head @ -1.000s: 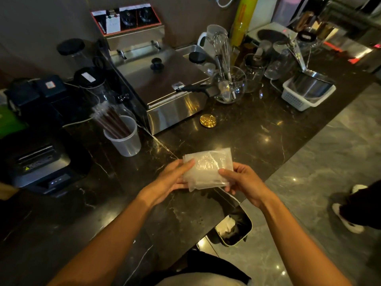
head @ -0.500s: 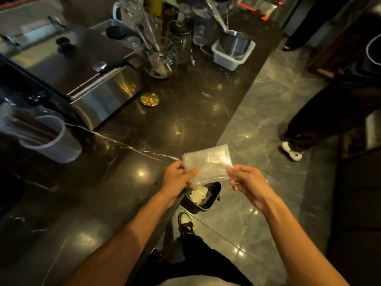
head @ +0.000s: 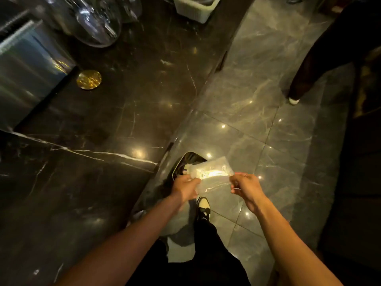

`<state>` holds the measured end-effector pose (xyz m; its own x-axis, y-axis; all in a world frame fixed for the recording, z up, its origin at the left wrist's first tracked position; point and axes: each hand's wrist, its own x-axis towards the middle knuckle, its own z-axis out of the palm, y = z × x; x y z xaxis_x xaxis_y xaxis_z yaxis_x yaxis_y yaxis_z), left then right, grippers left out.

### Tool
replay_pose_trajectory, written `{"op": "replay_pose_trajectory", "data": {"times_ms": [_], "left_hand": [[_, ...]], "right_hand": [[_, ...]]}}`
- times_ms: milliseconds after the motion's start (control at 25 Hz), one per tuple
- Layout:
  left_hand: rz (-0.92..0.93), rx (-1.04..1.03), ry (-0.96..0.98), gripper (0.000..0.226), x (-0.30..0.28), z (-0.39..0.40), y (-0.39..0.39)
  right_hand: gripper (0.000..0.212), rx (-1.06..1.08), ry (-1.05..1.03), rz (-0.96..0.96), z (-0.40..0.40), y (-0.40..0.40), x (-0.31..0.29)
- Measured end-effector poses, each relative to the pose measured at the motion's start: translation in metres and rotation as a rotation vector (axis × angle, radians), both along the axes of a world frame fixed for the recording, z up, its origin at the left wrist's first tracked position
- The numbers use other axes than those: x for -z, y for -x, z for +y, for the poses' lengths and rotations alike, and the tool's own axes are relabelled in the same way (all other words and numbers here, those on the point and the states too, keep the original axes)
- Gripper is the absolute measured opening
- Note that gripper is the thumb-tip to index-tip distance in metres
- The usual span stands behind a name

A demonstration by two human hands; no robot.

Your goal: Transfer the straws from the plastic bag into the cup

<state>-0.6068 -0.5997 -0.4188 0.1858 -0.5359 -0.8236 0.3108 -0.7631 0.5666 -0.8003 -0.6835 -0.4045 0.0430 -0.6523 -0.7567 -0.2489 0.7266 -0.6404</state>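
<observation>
Clear crinkled plastic bag (head: 212, 174) pinched by both hands, left (head: 185, 186), right (head: 245, 185).

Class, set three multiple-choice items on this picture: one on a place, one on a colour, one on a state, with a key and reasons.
1. Where is the plastic bag?
A. flat on the counter
B. held over the floor bin
C. in the white basket

2. What colour is the round disc on the counter?
A. gold
B. red
C. blue

3. How is the bag held?
A. left hand only
B. right hand only
C. both hands

Key: B, the bin shows right under the bag; A, the disc shines gold; C, the left hand and right hand each pinch an end.
</observation>
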Motion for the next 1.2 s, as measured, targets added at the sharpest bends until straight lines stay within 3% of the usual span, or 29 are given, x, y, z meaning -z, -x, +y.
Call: {"op": "replay_pose_trajectory", "data": {"times_ms": [80, 160, 280, 400, 520, 640, 760, 880, 1040, 1200], "left_hand": [[0.021, -0.034, -0.119, 0.014, 0.044, -0.014, 0.014], [0.011, -0.040, -0.206, 0.005, 0.097, -0.027, 0.026], [-0.021, -0.016, -0.305, 0.030, 0.177, -0.041, 0.035], [-0.056, -0.004, -0.384, 0.036, 0.247, -0.051, 0.042], [-0.078, -0.020, -0.416, 0.036, 0.313, -0.056, 0.042], [-0.100, -0.050, -0.438, 0.021, 0.355, -0.063, 0.039], [-0.149, -0.064, -0.427, 0.030, 0.388, -0.065, 0.039], [-0.191, -0.087, -0.385, 0.043, 0.396, -0.066, 0.035], [-0.310, 0.014, -0.326, 0.057, 0.353, -0.066, 0.028], [-0.345, 0.168, -0.262, 0.046, 0.287, -0.063, 0.022]], "right_hand": [[0.014, -0.041, -0.030, 0.040, -0.021, 0.007, 0.041], [0.015, -0.099, -0.043, 0.090, -0.043, 0.011, 0.092], [0.010, -0.166, -0.077, 0.168, -0.066, 0.010, 0.171], [0.007, -0.233, -0.095, 0.235, -0.079, 0.004, 0.254], [0.007, -0.303, -0.128, 0.286, -0.083, 0.000, 0.325], [0.011, -0.343, -0.116, 0.316, -0.084, -0.007, 0.374], [0.011, -0.323, -0.136, 0.311, -0.088, -0.014, 0.408], [0.005, -0.320, -0.127, 0.264, -0.092, -0.022, 0.416], [0.037, -0.502, -0.011, 0.311, -0.093, -0.028, 0.383], [0.019, -0.741, 0.036, 0.352, -0.092, -0.038, 0.323]]}}
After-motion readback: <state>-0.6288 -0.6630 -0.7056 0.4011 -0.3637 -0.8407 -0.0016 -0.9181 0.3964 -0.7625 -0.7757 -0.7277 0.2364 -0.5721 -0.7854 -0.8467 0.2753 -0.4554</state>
